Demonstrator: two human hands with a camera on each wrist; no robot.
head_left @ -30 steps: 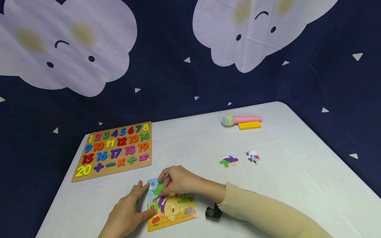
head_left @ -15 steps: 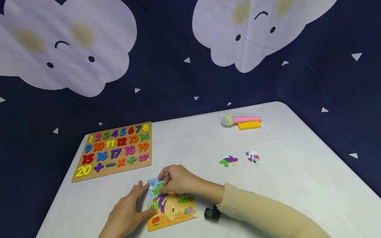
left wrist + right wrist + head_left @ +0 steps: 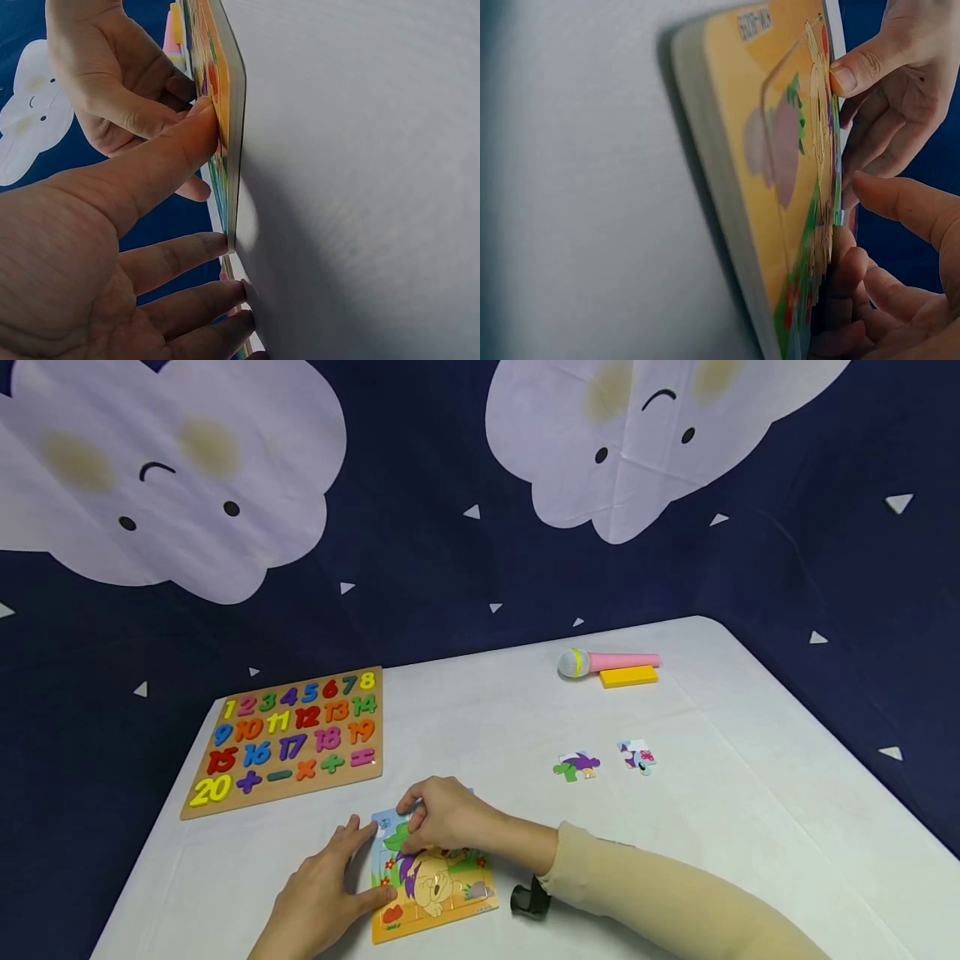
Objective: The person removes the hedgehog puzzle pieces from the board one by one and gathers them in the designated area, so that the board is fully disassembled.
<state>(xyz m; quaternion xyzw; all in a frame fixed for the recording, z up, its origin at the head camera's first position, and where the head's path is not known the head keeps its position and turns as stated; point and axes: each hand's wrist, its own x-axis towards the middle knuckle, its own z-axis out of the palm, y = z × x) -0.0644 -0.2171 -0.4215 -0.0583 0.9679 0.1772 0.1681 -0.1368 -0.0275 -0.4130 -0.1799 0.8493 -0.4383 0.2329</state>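
Note:
A jigsaw puzzle board (image 3: 442, 917) with a purple-spined cartoon animal lies flat near the table's front. My left hand (image 3: 322, 881) steadies its left side: the straight thumb rests on the picture, and the fingertips reach the upper left corner and the cloth beside it. Over the board's upper part, my right hand (image 3: 450, 814) has its fingers bent, with thumb and index finger around a puzzle piece at the green leaf. Most of that piece is hidden by the fingers. In the right wrist view, the thumb and fingertips of the right hand (image 3: 907, 292) are close to the board's face.
Two loose puzzle pieces, one purple and green (image 3: 577, 766) and one with a pink flower (image 3: 637, 757), lie right of the board. A wooden number board (image 3: 281, 777) stands back left. A pink toy microphone (image 3: 622, 662) leans by a yellow block (image 3: 628, 677) at the back.
My right hand makes only very small shifts over the same spot on the board, and its wrist and sleeve edge slightly leftward. The left hand and the loose pieces stay put.

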